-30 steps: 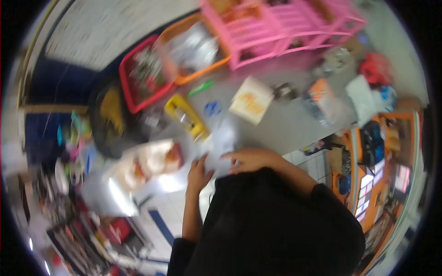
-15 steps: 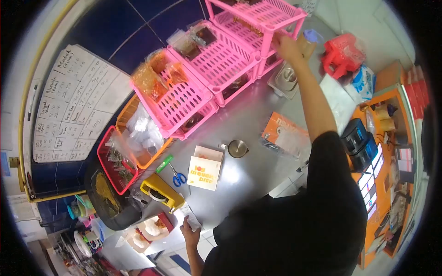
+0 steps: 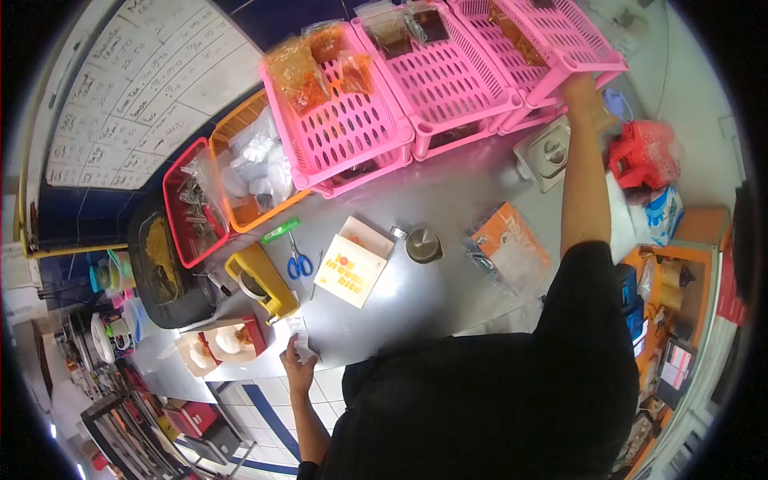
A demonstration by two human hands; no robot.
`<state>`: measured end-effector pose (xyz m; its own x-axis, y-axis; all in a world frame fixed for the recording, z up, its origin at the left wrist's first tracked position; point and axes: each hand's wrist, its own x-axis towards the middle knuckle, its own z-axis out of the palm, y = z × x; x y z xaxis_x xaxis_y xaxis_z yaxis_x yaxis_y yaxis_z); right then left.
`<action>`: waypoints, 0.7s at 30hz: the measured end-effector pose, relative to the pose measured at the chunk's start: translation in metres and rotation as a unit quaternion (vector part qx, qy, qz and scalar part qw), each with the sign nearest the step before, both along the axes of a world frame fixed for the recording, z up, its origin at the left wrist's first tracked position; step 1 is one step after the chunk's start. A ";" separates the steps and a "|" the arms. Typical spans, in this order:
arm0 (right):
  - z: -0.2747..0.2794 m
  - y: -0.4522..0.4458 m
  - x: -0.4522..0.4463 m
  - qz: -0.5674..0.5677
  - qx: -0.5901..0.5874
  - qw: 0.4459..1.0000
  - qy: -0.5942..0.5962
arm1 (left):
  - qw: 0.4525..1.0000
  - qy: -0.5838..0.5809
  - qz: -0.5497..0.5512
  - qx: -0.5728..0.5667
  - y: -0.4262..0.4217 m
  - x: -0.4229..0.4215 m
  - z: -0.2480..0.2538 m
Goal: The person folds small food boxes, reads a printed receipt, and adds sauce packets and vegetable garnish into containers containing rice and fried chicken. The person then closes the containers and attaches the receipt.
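My left hand is at the front edge of the steel counter, its fingers closed on a small white paper slip. Just beyond it is a yellow tape dispenser. My right arm stretches far to the right, and my right hand reaches in under the upper tier of the pink rack; its fingers are hidden. A lidded metal container sits near that forearm. Between my arms lie a printed card box, a metal cup and blue-handled scissors.
Pink baskets with packed sachets line the back. Left of them are an orange basket, a red basket and a black tub. Food boxes stand at left. Orange packets and a red bag are right.
My right hand has gone from beside my left hand to the pink rack, now deeper under its tier. My left hand has taken hold of the paper slip. The view has shifted.
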<state>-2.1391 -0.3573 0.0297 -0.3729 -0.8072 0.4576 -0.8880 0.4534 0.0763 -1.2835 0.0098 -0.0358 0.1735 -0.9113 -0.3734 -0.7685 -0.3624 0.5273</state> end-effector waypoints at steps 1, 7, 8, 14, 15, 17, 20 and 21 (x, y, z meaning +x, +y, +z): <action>0.006 0.006 0.006 -0.002 -0.019 1.000 -0.008 | 1.000 0.006 0.002 0.000 0.003 0.003 -0.003; 0.048 0.100 0.098 0.126 -0.400 0.576 -0.702 | 0.995 0.071 0.068 0.033 0.001 0.002 0.006; 0.064 0.123 0.125 0.170 -0.388 0.550 -0.720 | 0.993 0.074 0.083 0.028 0.002 0.001 0.009; 0.124 0.262 0.308 0.165 -0.183 0.448 -0.859 | 0.962 -0.020 0.099 -0.254 -0.005 -0.024 0.038; 0.117 0.281 0.340 0.145 -0.121 0.417 -0.889 | 0.973 0.070 0.086 -0.204 -0.009 -0.037 0.054; 0.108 0.313 0.416 0.067 -0.021 0.394 -0.917 | 0.937 0.344 0.024 -0.059 -0.021 -0.072 0.086; 0.066 0.343 0.497 0.015 0.112 0.330 -0.937 | 0.765 0.637 -0.026 0.085 -0.027 -0.113 0.103; 0.062 0.348 0.518 -0.008 0.127 0.341 -0.932 | 0.719 0.681 -0.003 0.138 -0.025 -0.117 0.100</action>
<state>-1.6206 -0.0092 0.0914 0.1698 -0.7232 -0.6695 0.4996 0.6487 -0.5740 -1.4002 -0.0157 0.0639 -0.5284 -0.7687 -0.3605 0.3914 -0.5973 0.7000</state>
